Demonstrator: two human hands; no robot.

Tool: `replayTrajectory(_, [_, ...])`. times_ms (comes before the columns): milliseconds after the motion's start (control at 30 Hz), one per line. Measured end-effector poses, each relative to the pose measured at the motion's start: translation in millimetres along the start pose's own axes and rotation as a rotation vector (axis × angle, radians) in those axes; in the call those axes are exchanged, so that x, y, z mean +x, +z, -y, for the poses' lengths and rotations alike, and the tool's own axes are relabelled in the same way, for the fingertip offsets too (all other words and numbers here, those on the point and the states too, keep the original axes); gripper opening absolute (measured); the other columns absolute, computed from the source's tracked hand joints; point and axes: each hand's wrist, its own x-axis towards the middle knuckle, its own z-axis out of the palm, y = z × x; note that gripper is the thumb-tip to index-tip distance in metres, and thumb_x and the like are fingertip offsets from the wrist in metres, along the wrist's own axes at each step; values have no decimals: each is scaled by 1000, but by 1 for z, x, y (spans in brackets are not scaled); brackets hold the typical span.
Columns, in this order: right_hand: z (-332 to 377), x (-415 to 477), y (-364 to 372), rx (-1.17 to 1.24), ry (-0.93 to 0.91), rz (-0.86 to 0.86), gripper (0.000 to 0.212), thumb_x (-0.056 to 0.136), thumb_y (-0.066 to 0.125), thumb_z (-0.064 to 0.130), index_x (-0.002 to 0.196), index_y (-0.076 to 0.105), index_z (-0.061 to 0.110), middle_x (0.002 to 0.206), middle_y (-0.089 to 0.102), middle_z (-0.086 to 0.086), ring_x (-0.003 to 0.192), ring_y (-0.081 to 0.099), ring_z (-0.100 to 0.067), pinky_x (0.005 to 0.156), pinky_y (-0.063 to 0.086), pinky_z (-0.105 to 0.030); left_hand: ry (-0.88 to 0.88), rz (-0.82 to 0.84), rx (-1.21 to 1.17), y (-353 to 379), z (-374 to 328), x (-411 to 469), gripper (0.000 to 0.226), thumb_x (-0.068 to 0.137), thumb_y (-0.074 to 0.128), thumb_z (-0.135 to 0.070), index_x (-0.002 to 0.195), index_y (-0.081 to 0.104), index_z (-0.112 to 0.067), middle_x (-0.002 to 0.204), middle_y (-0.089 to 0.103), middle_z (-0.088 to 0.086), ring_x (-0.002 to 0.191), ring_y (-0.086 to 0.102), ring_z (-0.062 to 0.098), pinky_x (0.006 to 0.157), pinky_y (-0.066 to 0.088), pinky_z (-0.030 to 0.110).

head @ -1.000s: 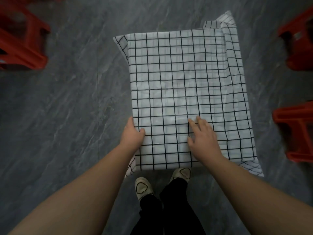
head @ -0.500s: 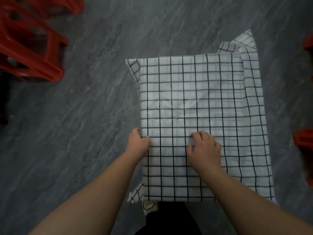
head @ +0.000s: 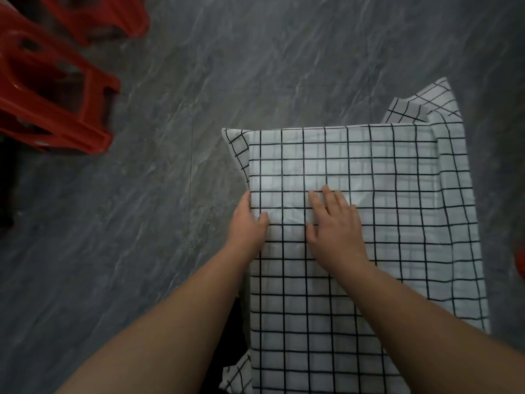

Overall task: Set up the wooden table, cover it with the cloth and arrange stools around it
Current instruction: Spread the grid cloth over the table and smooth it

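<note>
A white cloth with a black grid [head: 369, 172] covers the small table completely; no wood shows. Its edges hang down on the left, the far right corner and the near side. My left hand [head: 248, 226] grips the cloth over the table's left edge, thumb on top and fingers curled down the side. My right hand [head: 333, 226] lies flat on the cloth, fingers spread, close beside the left hand. Two red plastic stools lie tipped on the floor at the far left, one [head: 51, 109] nearer and one [head: 113, 18] behind it.
Grey marbled floor [head: 142, 251] lies all around the table. A sliver of another red stool [head: 521, 261] shows at the right edge of the view. My dark trouser leg shows beneath the cloth's near left corner.
The view has swung left, so the table now sits lower right and the left stools show more. My right hand has slid left across the cloth toward my left hand.
</note>
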Motion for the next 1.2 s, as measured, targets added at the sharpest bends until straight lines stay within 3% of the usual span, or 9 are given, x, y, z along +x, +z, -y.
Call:
replayTrajectory(233, [3, 19, -9, -10, 96, 27, 51, 90, 52, 28, 139, 38, 37, 153, 32, 6, 140, 22, -19, 115, 25, -48, -125, 131, 113, -11, -3, 39, 57, 97, 59, -30, 147, 37, -15, 139, 54, 6, 103, 57, 14, 86, 48, 27])
replayTrajectory(333, [10, 30, -20, 36, 125, -11, 47, 89, 53, 29, 135, 46, 35, 146, 41, 4, 136, 31, -20, 111, 30, -47, -104, 72, 172, -25, -15, 58, 66, 95, 62, -30, 151, 31, -13, 147, 44, 12, 124, 51, 26, 103, 44, 39])
replayTrajectory(500, [21, 57, -32, 71, 109, -2, 60, 93, 48, 25, 151, 33, 29, 162, 23, -1, 149, 16, -22, 121, 21, -46, 75, 38, 137, -39, -49, 88, 70, 91, 61, -18, 154, 29, -21, 146, 42, 11, 126, 50, 29, 105, 41, 36])
replayTrajectory(600, [27, 74, -35, 72, 117, 3, 64, 96, 45, 28, 156, 23, 28, 166, 14, -1, 151, 9, -22, 122, 15, -44, 139, 105, 151, -40, -65, 106, 74, 90, 60, -14, 156, 27, -24, 152, 39, 9, 124, 55, 34, 109, 43, 44])
replayTrajectory(667, [29, 81, -33, 33, 115, 23, 65, 96, 44, 30, 157, 20, 29, 166, 12, -1, 152, 8, -23, 123, 14, -45, 156, 130, 196, -37, -68, 117, 74, 91, 61, -16, 156, 28, -23, 155, 39, 7, 134, 48, 29, 114, 35, 35])
replayTrajectory(767, [27, 90, -30, -18, 123, 63, 65, 97, 43, 34, 157, 19, 30, 167, 10, 0, 152, 8, -23, 122, 14, -47, 130, 143, 238, -35, -68, 130, 73, 92, 61, -21, 156, 26, -30, 153, 42, 4, 135, 46, 23, 104, 33, 27])
replayTrajectory(900, [24, 92, -28, -11, 140, 47, 65, 93, 52, 32, 152, 26, 35, 165, 15, 3, 150, 13, -22, 119, 18, -46, 125, 162, 296, -34, -68, 138, 74, 90, 60, -20, 153, 23, -34, 143, 52, 7, 119, 57, 26, 92, 40, 28])
replayTrajectory(1033, [22, 98, -36, 81, 178, 114, 70, 88, 56, 29, 150, 27, 40, 163, 15, 8, 149, 11, -19, 119, 17, -46, 100, 175, 308, -34, -69, 134, 78, 90, 57, -20, 154, 17, -37, 133, 59, 5, 85, 58, 14, 74, 41, 22])
replayTrajectory(1200, [12, 86, -55, 374, 157, 104, 73, 87, 50, 10, 155, 30, 27, 165, 17, 3, 152, 8, -18, 124, 12, -39, 81, 180, 292, -34, -69, 109, 90, 87, 56, -14, 159, 6, -37, 145, 52, 6, 107, 59, 22, 81, 40, 24])
